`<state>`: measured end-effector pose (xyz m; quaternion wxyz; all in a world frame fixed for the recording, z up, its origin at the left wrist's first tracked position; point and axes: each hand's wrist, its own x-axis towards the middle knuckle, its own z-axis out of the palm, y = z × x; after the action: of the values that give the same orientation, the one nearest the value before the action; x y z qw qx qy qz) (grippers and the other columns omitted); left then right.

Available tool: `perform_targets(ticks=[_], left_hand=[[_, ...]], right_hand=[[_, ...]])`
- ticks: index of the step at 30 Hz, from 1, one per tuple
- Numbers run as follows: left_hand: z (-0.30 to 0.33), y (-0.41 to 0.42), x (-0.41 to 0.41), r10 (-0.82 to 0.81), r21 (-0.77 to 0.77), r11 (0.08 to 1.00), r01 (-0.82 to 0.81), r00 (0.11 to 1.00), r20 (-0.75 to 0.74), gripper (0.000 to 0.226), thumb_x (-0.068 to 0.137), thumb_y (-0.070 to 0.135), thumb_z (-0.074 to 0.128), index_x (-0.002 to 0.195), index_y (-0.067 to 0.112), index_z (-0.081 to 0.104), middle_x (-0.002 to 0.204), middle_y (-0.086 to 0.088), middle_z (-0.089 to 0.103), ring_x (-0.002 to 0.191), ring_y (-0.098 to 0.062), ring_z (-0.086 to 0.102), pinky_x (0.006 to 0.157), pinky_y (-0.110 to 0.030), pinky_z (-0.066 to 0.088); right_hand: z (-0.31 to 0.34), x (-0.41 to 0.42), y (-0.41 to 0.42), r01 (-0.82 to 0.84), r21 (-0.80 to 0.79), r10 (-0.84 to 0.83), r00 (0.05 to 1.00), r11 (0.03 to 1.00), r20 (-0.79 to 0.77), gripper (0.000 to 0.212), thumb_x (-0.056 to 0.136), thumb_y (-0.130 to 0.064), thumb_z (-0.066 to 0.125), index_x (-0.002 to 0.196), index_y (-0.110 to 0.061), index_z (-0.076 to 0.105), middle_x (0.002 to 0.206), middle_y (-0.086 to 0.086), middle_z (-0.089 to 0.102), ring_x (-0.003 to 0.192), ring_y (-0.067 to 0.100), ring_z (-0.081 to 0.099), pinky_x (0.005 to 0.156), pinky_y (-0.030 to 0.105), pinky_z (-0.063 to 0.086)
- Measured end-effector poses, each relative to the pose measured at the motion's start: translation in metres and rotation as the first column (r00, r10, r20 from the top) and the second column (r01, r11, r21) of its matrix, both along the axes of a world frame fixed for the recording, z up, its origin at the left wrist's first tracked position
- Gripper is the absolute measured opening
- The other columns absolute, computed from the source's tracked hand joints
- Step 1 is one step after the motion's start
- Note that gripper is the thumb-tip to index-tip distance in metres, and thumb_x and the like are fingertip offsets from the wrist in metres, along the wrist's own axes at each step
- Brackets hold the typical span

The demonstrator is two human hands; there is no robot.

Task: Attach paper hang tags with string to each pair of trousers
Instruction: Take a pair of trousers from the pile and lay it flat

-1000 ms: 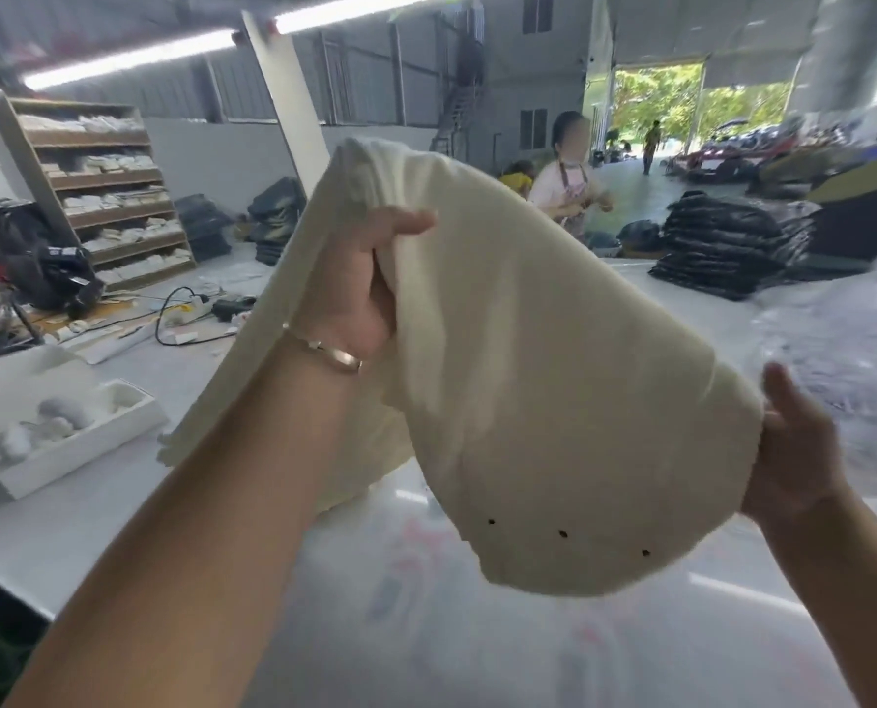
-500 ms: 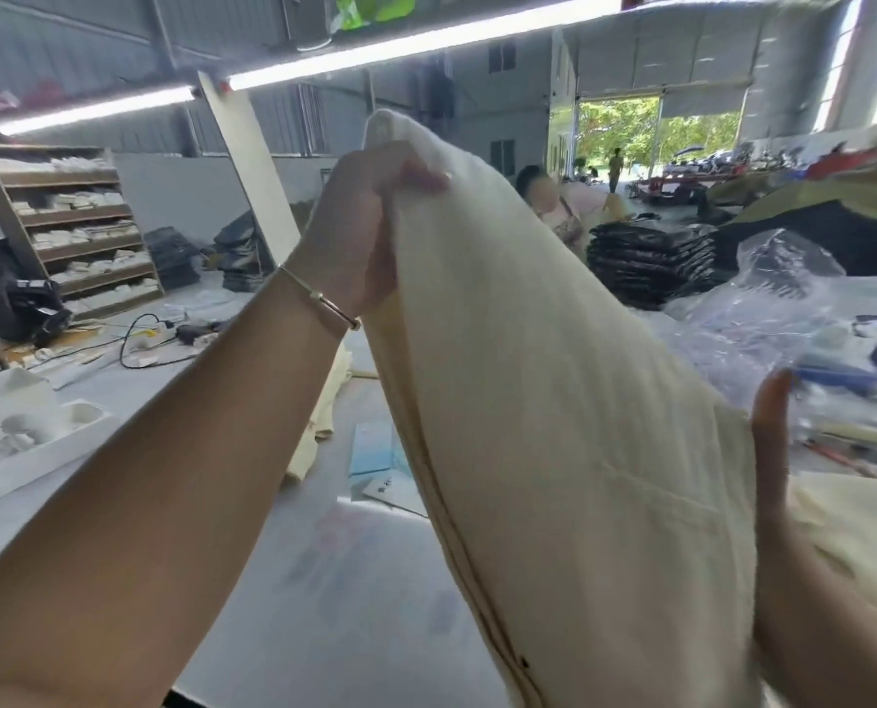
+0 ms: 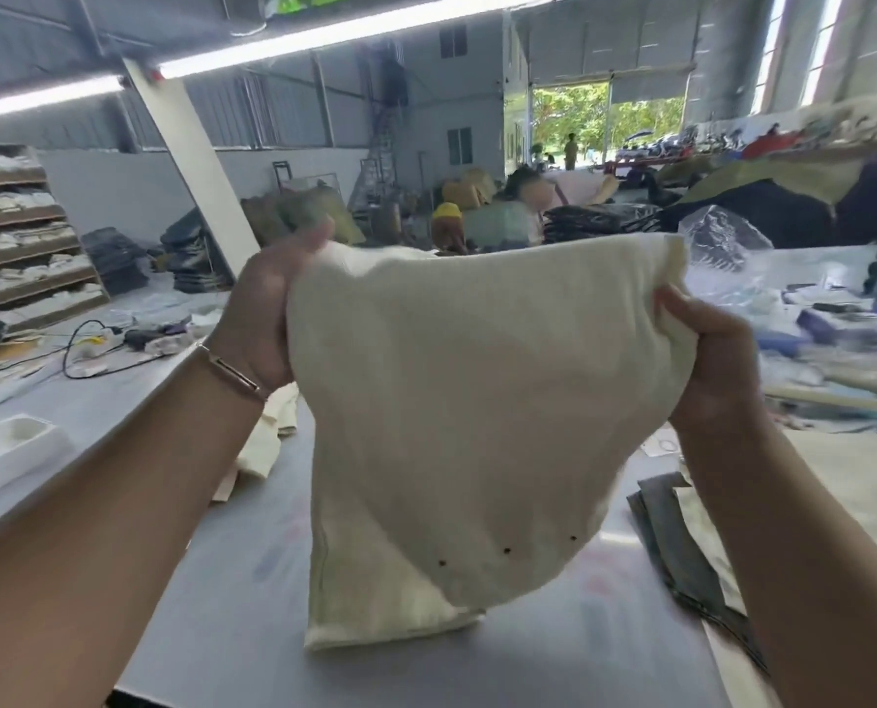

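Grey worktable [image 3: 232,595] runs beneath the hands in a big garment workshop. Nearest, the cream trousers [image 3: 457,426] hang folded above it, the left hand [image 3: 263,319] and right hand [image 3: 707,360] each gripping an upper corner. No hang tag or string shows on them. If either grip loosens, the fold would likely spill open, and the loose hem could drag across more cream cloth [image 3: 268,436] lying under the left forearm. At the left edge, a white tray [image 3: 12,452] holds pale items too blurred to name. Farther left, wooden shelves [image 3: 23,242] carry folded pale garments.
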<state>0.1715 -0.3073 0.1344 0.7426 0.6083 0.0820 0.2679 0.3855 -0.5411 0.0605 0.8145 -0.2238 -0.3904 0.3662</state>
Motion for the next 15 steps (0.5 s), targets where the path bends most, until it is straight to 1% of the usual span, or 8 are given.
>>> perform_targets(ticks=[3, 6, 8, 10, 12, 13, 14, 15], left_hand=[[-0.007, -0.002, 0.001, 0.050, 0.035, 0.998, -0.047, 0.994, -0.095, 0.023, 0.087, 0.014, 0.053, 0.092, 0.004, 0.072, 0.081, -0.011, 0.073, 0.070, -0.022, 0.071, 0.065, -0.029, 0.059], [0.003, -0.013, 0.007, 0.078, 0.111, 0.990, -0.081, 0.997, 0.026, 0.028, 0.075, -0.002, 0.055, 0.098, 0.004, 0.071, 0.089, -0.011, 0.074, 0.088, -0.025, 0.071, 0.078, -0.036, 0.058], [0.014, -0.023, 0.010, 0.070, 0.180, 0.981, -0.077, 0.997, 0.045, 0.038, 0.074, -0.006, 0.057, 0.109, 0.001, 0.066, 0.099, -0.014, 0.073, 0.099, -0.030, 0.068, 0.087, -0.042, 0.056], [0.026, -0.026, 0.013, 0.115, 0.309, 0.947, -0.089, 0.991, -0.067, 0.038, 0.075, -0.001, 0.064, 0.113, 0.003, 0.067, 0.105, -0.012, 0.073, 0.103, -0.029, 0.068, 0.089, -0.041, 0.056], [0.039, -0.028, 0.014, 0.288, 0.493, 0.856, -0.155, 0.935, -0.206, 0.027, 0.078, 0.005, 0.072, 0.105, 0.010, 0.071, 0.098, -0.002, 0.075, 0.094, -0.018, 0.071, 0.082, -0.028, 0.058], [0.041, -0.027, 0.017, 0.406, 0.608, 0.772, -0.184, 0.879, -0.249, 0.019, 0.078, 0.008, 0.075, 0.096, 0.014, 0.072, 0.086, 0.004, 0.074, 0.081, -0.011, 0.071, 0.070, -0.019, 0.057], [0.041, -0.028, 0.019, 0.538, 0.733, 0.649, -0.204, 0.804, -0.253, 0.014, 0.079, 0.011, 0.076, 0.091, 0.017, 0.071, 0.076, 0.008, 0.070, 0.068, -0.007, 0.067, 0.059, -0.015, 0.052], [0.039, -0.028, 0.021, 0.646, 0.832, 0.506, -0.226, 0.738, -0.192, 0.015, 0.079, 0.014, 0.077, 0.092, 0.018, 0.072, 0.074, 0.007, 0.067, 0.065, -0.007, 0.061, 0.058, -0.015, 0.047]], right_hand=[[-0.001, -0.002, -0.012, -0.099, 0.024, 0.099, 0.995, 0.995, -0.020, 0.028, 0.075, -0.015, 0.070, 0.100, -0.003, 0.072, 0.090, 0.013, 0.074, 0.084, 0.026, 0.072, 0.077, 0.037, 0.059], [-0.014, -0.009, -0.020, -0.057, -0.124, 0.072, 0.990, 0.991, 0.124, 0.049, 0.070, -0.046, 0.076, 0.103, -0.009, 0.074, 0.094, 0.010, 0.075, 0.088, 0.022, 0.072, 0.076, 0.037, 0.059], [-0.012, 0.000, -0.034, 0.113, -0.242, -0.063, 0.977, 0.964, 0.206, 0.029, 0.078, -0.034, 0.063, 0.088, -0.012, 0.078, 0.081, 0.005, 0.075, 0.074, 0.017, 0.073, 0.065, 0.029, 0.059], [-0.004, 0.013, -0.052, 0.323, -0.314, -0.234, 0.928, 0.893, 0.289, 0.023, 0.076, -0.012, 0.056, 0.080, -0.011, 0.078, 0.077, 0.005, 0.075, 0.070, 0.019, 0.073, 0.061, 0.029, 0.059], [0.004, 0.023, -0.066, 0.445, -0.301, -0.336, 0.874, 0.844, 0.351, 0.023, 0.072, -0.002, 0.058, 0.087, -0.005, 0.075, 0.084, 0.008, 0.075, 0.077, 0.023, 0.072, 0.068, 0.034, 0.060], [0.006, 0.025, -0.069, 0.438, -0.293, -0.329, 0.876, 0.850, 0.354, 0.024, 0.072, -0.002, 0.058, 0.092, -0.004, 0.072, 0.087, 0.009, 0.075, 0.080, 0.024, 0.072, 0.071, 0.035, 0.060], [0.006, 0.022, -0.070, 0.403, -0.290, -0.298, 0.890, 0.868, 0.345, 0.025, 0.075, -0.004, 0.057, 0.095, -0.004, 0.071, 0.088, 0.009, 0.075, 0.080, 0.024, 0.072, 0.070, 0.035, 0.060], [0.005, 0.018, -0.069, 0.344, -0.297, -0.243, 0.912, 0.891, 0.330, 0.026, 0.077, -0.008, 0.054, 0.094, -0.005, 0.073, 0.086, 0.008, 0.075, 0.077, 0.022, 0.073, 0.067, 0.033, 0.059]])
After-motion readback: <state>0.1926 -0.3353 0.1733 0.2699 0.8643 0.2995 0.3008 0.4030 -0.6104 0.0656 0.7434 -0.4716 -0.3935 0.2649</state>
